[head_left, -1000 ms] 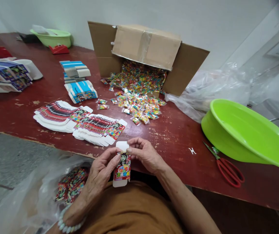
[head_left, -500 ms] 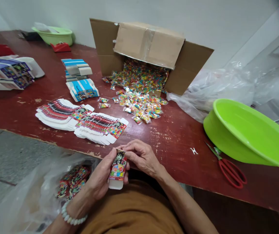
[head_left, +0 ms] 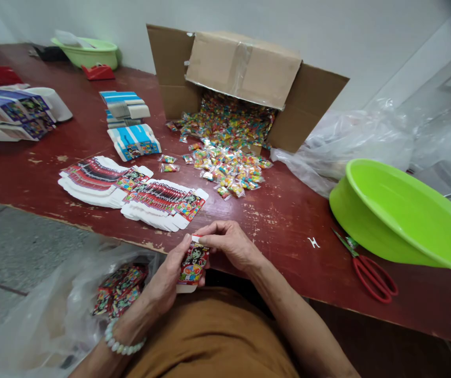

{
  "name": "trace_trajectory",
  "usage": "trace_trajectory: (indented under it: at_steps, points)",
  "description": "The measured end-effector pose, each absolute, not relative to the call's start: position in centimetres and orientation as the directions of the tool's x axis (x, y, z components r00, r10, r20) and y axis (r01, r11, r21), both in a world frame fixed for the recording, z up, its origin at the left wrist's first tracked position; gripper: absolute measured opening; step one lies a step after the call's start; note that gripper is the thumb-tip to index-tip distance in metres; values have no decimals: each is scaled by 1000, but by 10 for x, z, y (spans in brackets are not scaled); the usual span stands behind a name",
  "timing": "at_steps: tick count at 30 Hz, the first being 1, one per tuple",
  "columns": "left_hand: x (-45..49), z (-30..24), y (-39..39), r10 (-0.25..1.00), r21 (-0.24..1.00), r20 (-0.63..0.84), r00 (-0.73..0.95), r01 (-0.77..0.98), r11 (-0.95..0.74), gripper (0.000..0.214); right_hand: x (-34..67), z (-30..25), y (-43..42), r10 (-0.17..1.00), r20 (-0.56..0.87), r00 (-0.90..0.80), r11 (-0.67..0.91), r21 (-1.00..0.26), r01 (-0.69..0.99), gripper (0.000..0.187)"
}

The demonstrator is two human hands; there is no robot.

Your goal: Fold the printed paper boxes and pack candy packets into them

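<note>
A small printed candy box (head_left: 193,265), red with a cartoon figure, is held at the table's front edge. My left hand (head_left: 168,278) is closed around its side, a beaded bracelet on the wrist. At its top end, my right hand (head_left: 227,242) pinches the white flap between thumb and fingers. A white flap sticks out at the box's lower end. Just beyond my hands lie fanned stacks of flat red box blanks (head_left: 158,199). Small clear packets of colourful candy (head_left: 233,170) are heaped farther back, spilling from a cardboard carton (head_left: 244,68).
Blue box blanks (head_left: 136,142) and purple ones (head_left: 12,113) lie to the left. Red-handled scissors (head_left: 375,278) and a large green basin (head_left: 398,210) are on the right. Below the left edge, a plastic bag (head_left: 63,294) holds several red boxes. A red tape dispenser (head_left: 98,72) stands behind.
My right fingers have moved on the box's top end, where a white flap now shows. The box sits slightly higher, and its lower flap is less visible.
</note>
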State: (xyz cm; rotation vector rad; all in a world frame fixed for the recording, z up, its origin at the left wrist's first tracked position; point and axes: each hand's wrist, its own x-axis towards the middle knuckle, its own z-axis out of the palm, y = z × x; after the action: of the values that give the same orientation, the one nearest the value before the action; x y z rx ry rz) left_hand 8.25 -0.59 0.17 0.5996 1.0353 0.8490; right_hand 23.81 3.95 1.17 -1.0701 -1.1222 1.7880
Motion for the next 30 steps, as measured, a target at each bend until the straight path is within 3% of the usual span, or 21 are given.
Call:
trace_trajectory:
  at_steps: [3, 8, 11, 16, 20, 23, 27, 30]
  points:
    - [81, -3, -5, 847, 795, -477, 235, -296, 530, 59, 240, 10, 40, 904, -242, -353, -303, -945, -127, 19]
    - [80, -1, -7, 805, 755, -523, 281, -287, 590, 65, 249, 17, 38, 892, 37, -451, 36, -999, -11, 15]
    - [80, 2, -7, 811, 769, -516, 276, -268, 581, 70, 252, 20, 38, 872, 106, -479, 149, -987, 54, 13]
    - [78, 0, -6, 847, 831, -488, 211, -183, 525, 71, 248, 17, 39, 919, 39, -393, 119, -976, 181, 11]
    - [77, -2, -7, 824, 814, -516, 233, -166, 556, 73, 252, 19, 42, 877, 51, -478, 127, -984, 127, 13]
    - [79, -1, -6, 821, 792, -509, 258, -232, 565, 80, 252, 17, 38, 825, 47, -563, 80, -996, 34, 18]
    - [81, -2, -3, 828, 741, -484, 284, -370, 561, 82, 241, -1, 19, 896, -20, -444, -46, -998, -49, 29]
    - [79, 0, -5, 830, 710, -487, 272, -430, 557, 80, 238, -11, 19, 893, 18, -450, 19, -1000, -3, 31]
